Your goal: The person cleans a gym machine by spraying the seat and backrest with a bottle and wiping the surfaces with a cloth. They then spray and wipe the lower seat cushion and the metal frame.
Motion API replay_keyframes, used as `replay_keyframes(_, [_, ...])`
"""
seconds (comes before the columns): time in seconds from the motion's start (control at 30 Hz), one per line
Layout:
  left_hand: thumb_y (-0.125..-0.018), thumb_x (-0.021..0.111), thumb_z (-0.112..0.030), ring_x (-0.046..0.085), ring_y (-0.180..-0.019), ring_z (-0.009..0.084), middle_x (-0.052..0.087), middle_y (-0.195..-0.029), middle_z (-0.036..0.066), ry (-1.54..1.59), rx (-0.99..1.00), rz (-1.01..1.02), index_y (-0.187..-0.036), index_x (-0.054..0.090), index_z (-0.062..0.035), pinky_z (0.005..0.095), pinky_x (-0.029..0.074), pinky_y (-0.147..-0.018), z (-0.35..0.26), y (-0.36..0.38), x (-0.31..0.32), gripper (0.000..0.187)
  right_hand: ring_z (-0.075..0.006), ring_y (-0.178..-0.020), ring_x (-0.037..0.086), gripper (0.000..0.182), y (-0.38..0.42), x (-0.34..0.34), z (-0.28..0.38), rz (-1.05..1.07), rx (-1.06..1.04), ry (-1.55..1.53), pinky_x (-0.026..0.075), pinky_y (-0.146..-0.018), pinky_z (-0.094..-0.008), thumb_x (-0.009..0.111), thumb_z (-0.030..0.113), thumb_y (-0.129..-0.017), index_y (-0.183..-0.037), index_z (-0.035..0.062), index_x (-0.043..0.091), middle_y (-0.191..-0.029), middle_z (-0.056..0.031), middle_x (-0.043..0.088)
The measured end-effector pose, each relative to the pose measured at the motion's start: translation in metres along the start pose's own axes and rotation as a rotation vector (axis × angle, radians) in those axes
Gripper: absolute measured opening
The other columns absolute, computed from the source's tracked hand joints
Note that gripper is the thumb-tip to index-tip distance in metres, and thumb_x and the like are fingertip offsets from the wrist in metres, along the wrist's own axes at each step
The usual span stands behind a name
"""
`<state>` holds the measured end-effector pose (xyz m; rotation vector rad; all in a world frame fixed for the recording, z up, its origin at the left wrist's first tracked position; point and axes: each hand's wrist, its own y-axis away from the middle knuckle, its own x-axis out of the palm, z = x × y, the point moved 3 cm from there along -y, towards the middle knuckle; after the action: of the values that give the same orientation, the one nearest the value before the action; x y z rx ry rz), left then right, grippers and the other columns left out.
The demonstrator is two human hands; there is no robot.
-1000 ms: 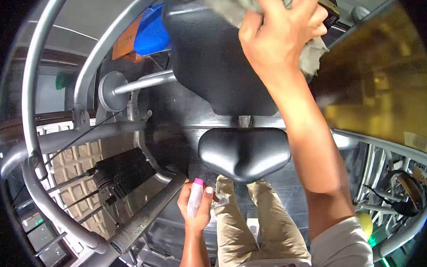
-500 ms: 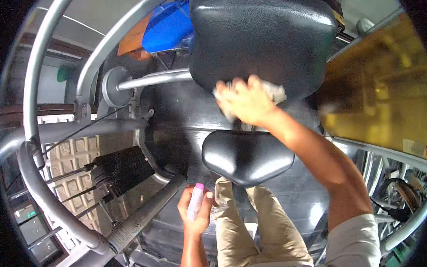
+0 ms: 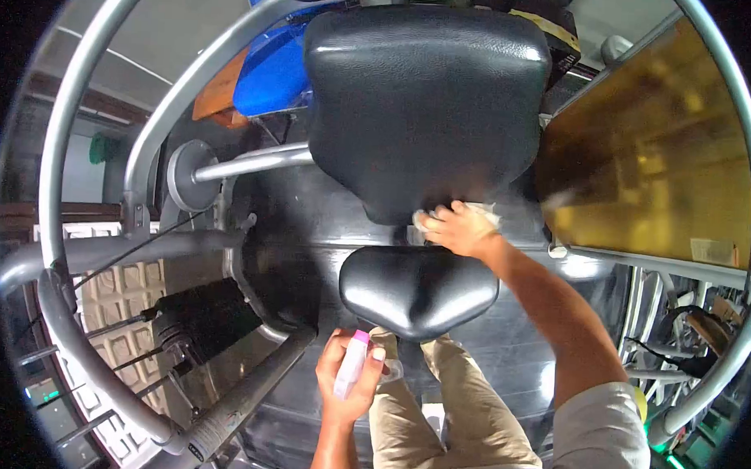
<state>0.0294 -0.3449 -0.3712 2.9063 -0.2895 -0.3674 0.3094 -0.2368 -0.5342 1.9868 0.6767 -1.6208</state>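
Note:
My right hand [image 3: 460, 229] is closed on a pale cloth [image 3: 485, 212] at the lower tip of a black padded backrest [image 3: 425, 104]. Just below it is a smaller black padded seat [image 3: 419, 290]. Low and left of the seat, my left hand [image 3: 347, 381] wraps round a small translucent bottle [image 3: 352, 364] with a pink cap, held upright at a slight tilt. Something clear and crumpled shows beside that hand's fingers; I cannot make out what it is.
Curved grey metal tubes [image 3: 57, 174] frame the left side, with a black roller-like pad [image 3: 211, 316] inside them. A blue seat [image 3: 273, 74] stands at the upper left. On the right is a yellowish panel [image 3: 651, 153]. My legs are below the seat.
My right hand has moved down the backrest with the cloth to its lower tip. The view has shifted, showing more of the backrest's top. My left hand still holds the bottle.

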Motion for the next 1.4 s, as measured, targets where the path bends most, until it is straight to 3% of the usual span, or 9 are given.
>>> replay_keyframes(0.03, [-0.091,0.074,-0.009,0.061,-0.07,0.013,0.061,-0.086,0.007,0.001,0.013,0.017,-0.09,0.059,-0.0018,0.0285,0.052,-0.063,0.004,-0.004,0.0,0.017,-0.0216,-0.108,0.057,0.043,0.007,0.002,-0.004,0.185,-0.057,-0.098,0.047,-0.091,-0.0431,0.049,0.026,-0.096,-0.138,0.0208,0.059,-0.142,0.0011,0.052])
replay_keyframes(0.2, [-0.091,0.075,-0.014,0.063,-0.066,0.015,0.059,-0.087,0.007,0.145,-0.149,0.023,-0.091,0.058,-0.0015,0.03,0.053,-0.062,-0.005,-0.007,0.025,0.022,-0.0281,-0.101,0.052,0.04,0.007,-0.119,-0.072,-0.537,0.505,-0.039,0.036,-0.08,-0.0506,0.067,0.026,-0.08,-0.115,0.0451,0.068,-0.122,-0.0009,0.054])
replay_keyframes(0.33, [-0.092,0.077,-0.019,0.063,-0.067,0.0152,0.059,-0.088,0.007,0.152,-0.16,0.041,-0.092,0.058,-0.002,0.0305,0.051,-0.065,-0.016,-0.008,0.043,0.025,-0.0376,-0.106,0.048,0.061,0.011,-0.15,-0.106,-1.038,0.825,-0.075,0.035,-0.084,-0.051,0.075,0.015,-0.06,-0.116,0.0389,0.067,-0.122,-0.0121,0.051])
replay_keyframes(0.37, [-0.092,0.077,-0.018,0.063,-0.067,0.015,0.059,-0.088,0.007,0.147,-0.142,0.048,-0.092,0.058,-0.002,0.0302,0.051,-0.065,-0.021,-0.01,0.048,0.025,-0.0381,-0.109,0.047,0.056,0.01,-0.133,-0.095,-1.106,0.807,-0.087,0.034,-0.085,-0.0506,0.07,0.012,-0.06,-0.115,0.0237,0.068,-0.125,-0.0182,0.05])
replay_keyframes(0.5, [-0.094,0.072,-0.014,0.063,-0.067,0.0134,0.061,-0.082,0.007,-0.053,0.11,0.103,-0.095,0.058,-0.0014,0.0295,0.051,-0.064,-0.023,-0.019,0.059,0.018,-0.0403,-0.114,0.045,0.062,0.032,-0.025,-0.052,-0.89,0.764,-0.073,0.035,-0.087,-0.0551,0.076,0.015,-0.059,-0.119,0.0202,0.062,-0.128,-0.022,0.045])
replay_keyframes(0.7, [-0.093,0.072,-0.009,0.063,-0.064,0.0122,0.059,-0.078,0.005,0.021,0.053,0.168,-0.092,0.056,-0.0017,0.0275,0.051,-0.06,-0.052,-0.04,0.086,0.018,-0.0422,-0.116,0.051,0.052,0.117,0.087,0.039,-0.585,1.362,-0.966,0.043,-0.103,-0.0452,0.059,-0.014,-0.08,-0.125,0.011,0.053,-0.129,-0.0196,0.046])
replay_keyframes(0.8, [-0.088,0.076,-0.007,0.06,-0.065,0.0129,0.056,-0.079,0.006,0.007,0.015,0.172,-0.09,0.059,-0.0021,0.0274,0.047,-0.059,-0.056,-0.05,0.101,0.018,-0.0334,-0.116,0.055,0.052,0.171,0.133,0.089,-0.755,1.532,-1.134,0.046,-0.1,-0.0421,0.05,-0.016,-0.085,-0.13,0.0105,0.052,-0.123,-0.0188,0.052])
replay_keyframes(1.1, [-0.094,0.071,-0.008,0.059,-0.06,0.0098,0.055,-0.078,0.002,-0.258,0.335,0.16,-0.091,0.055,-0.0013,0.0259,0.048,-0.057,-0.044,-0.065,0.121,0.017,-0.0256,-0.116,0.062,0.032,0.174,-0.036,0.021,-1.275,1.395,-2.39,0.05,-0.095,-0.0442,0.046,0.011,-0.101,-0.134,0.0112,0.05,-0.13,-0.008,0.06])
replay_keyframes(1.4, [-0.093,0.072,-0.007,0.062,-0.061,0.0114,0.06,-0.076,0.003,-0.044,-0.094,0.036,-0.092,0.056,-0.003,0.0278,0.051,-0.057,0.021,-0.073,0.08,0.016,-0.0457,-0.118,0.041,0.049,0.041,-0.11,-0.077,-1.285,1.157,-0.487,0.033,-0.104,-0.0597,0.059,-0.004,-0.079,-0.125,0.0131,0.056,-0.134,-0.0279,0.037])
